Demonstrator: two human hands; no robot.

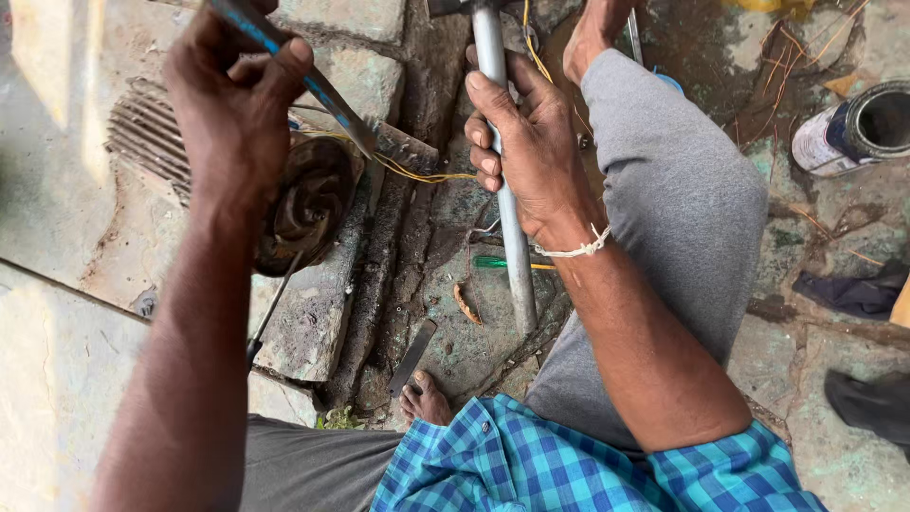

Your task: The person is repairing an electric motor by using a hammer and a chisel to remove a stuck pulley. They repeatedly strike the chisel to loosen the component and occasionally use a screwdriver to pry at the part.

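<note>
Left hand (232,100): closed on chisel (332,109), tip at rusty motor part's (308,199) rim.
Right hand (526,142): wrapped around grey hammer handle (507,228), upright between knees.
Stone floor (57,360): open at left; paint can (858,128) far right.

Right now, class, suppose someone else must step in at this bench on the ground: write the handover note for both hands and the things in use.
Left hand: closed on a blue-handled chisel, its tip set at the motor part by the yellow wire.
Right hand: gripping the metal hammer handle, head raised at the frame's top edge.
Nearby: green screwdriver, flat blade, tin can.
Done: chisel placed. Left: part not yet visibly freed; wire attached.
</note>
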